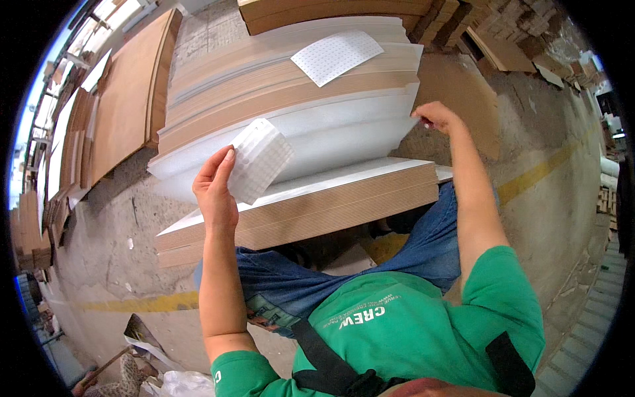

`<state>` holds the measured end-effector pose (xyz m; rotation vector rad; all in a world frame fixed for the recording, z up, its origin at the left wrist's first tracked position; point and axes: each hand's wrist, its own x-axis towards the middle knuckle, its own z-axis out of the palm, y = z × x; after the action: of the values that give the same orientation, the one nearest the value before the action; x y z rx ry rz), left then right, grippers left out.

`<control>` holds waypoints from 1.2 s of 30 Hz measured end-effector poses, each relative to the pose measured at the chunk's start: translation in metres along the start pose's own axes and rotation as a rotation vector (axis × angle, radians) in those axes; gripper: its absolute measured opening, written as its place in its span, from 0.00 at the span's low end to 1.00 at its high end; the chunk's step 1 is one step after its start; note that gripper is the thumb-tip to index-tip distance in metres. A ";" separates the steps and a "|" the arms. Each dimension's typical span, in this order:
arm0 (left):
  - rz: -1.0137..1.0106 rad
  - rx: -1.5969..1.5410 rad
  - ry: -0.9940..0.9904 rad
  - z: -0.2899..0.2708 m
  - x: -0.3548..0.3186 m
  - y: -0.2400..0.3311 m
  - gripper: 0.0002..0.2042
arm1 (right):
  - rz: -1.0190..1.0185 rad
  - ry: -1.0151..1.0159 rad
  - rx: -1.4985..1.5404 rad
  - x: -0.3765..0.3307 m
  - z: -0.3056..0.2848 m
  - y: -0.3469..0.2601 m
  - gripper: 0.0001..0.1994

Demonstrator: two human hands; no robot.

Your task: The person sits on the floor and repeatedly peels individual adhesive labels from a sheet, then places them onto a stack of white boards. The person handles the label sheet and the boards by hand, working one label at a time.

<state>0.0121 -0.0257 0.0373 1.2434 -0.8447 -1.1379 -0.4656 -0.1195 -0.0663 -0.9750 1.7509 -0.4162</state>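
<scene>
My left hand (215, 188) holds up a small white sheet covered with rows of round clear dots (259, 160), gripped by its lower left edge. My right hand (436, 117) pinches the right edge of a large white-faced cardboard sheet (344, 135) and lifts it, so the sheet bends up off the stack of cardboard sheets (317, 212) lying across my lap. A second dotted sheet (336, 55) lies on top of the raised bundle of boards behind.
More brown boards (129, 92) lean and lie at the left on the concrete floor (106, 231). Another board (463, 86) lies at the right, with stacked cardboard pieces (516, 33) at the far back. A yellow floor line (542, 169) runs right. White bags and scraps (178, 382) lie bottom left.
</scene>
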 end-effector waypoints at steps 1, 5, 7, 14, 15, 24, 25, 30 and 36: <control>0.001 -0.004 0.001 -0.001 0.000 0.000 0.10 | 0.028 -0.101 -0.115 -0.012 -0.002 -0.011 0.07; -0.007 -0.022 0.001 0.003 -0.003 0.004 0.09 | -0.081 -0.215 -0.108 -0.010 -0.010 -0.013 0.04; -0.013 -0.023 -0.007 0.001 -0.002 0.004 0.09 | -0.289 -0.031 0.415 0.003 0.016 -0.015 0.06; -0.029 0.018 0.040 0.001 0.001 0.003 0.10 | -0.542 0.447 0.395 0.059 0.094 -0.003 0.12; -0.036 0.020 0.038 0.002 0.001 0.004 0.10 | -0.569 0.555 0.321 0.062 0.103 -0.005 0.11; -0.069 0.005 -0.022 -0.005 0.001 -0.003 0.10 | -0.729 1.029 -0.366 0.068 0.090 0.021 0.13; -0.062 -0.008 -0.036 -0.004 0.002 -0.002 0.10 | -0.552 0.923 -0.136 0.068 0.076 0.025 0.14; -0.050 0.017 -0.024 -0.003 0.001 -0.001 0.10 | -0.268 0.640 0.270 0.060 0.060 0.007 0.18; -0.012 0.016 -0.002 0.004 0.004 0.002 0.10 | -0.099 0.549 0.423 0.066 0.048 -0.002 0.15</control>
<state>0.0094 -0.0305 0.0401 1.2620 -0.8505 -1.1440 -0.4302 -0.1638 -0.1248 -0.6752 1.9786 -1.1526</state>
